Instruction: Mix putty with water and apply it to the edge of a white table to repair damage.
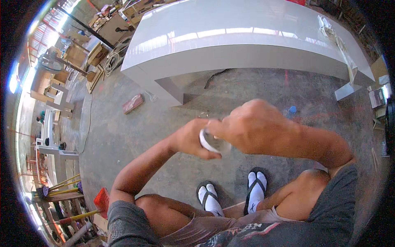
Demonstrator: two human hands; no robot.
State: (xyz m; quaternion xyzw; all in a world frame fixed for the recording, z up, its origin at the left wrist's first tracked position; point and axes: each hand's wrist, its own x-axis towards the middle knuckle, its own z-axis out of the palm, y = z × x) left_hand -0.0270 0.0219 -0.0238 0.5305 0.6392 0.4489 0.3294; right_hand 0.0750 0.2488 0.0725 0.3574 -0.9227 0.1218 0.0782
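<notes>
In front of my body my left hand (190, 138) curls round a small white ring-shaped roll (205, 142), which looks like a roll of tape. Its near side appears pale and slightly see-through, blurred by motion. My right hand (253, 127) is closed like a fist against the roll's far right edge, knuckles up. Its fingertips meet those of my left hand there. What the right fingers pinch is hidden behind the hand. Both hands hang in the air above the concrete floor (119, 136).
A large glossy white table (247, 57) stands ahead, with a whitish cloth (335, 39) draped over its right end. On the floor lie a reddish block (132, 103) and a blue cap-like thing (292, 110). At left are a red dustpan (101, 199) and a fan (51, 61).
</notes>
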